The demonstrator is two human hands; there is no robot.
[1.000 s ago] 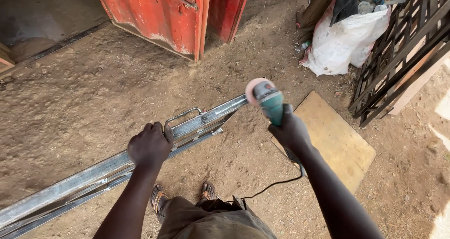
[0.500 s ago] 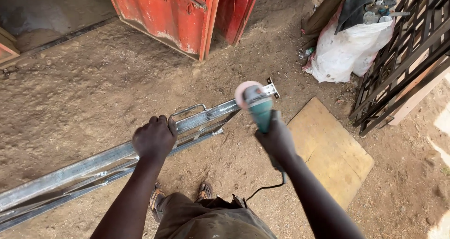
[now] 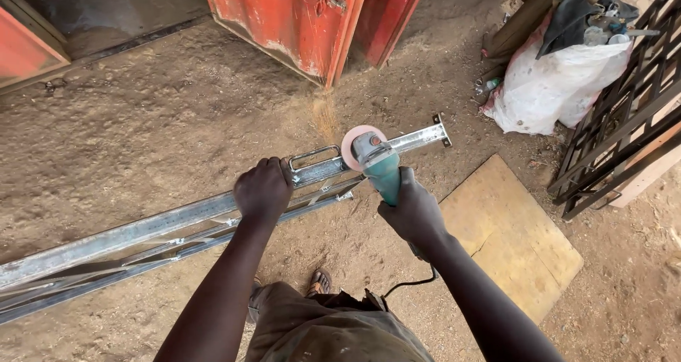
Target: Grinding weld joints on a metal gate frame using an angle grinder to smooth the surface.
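I count: two hands, one teal angle grinder with pink disc, one long grey steel frame, one yellowish plywood board, one white sack.

We see one package: a bulging white plastic sack, stained and crumpled, standing on the dirt ground at the upper right. It leans against a black metal grille on its right side. Dark grey cloth and a few small metal items spill from its open top. Just beside its lower left edge lies a small greenish plastic bottle, too small for us to describe further. We find no labels, signs or screens anywhere in view.
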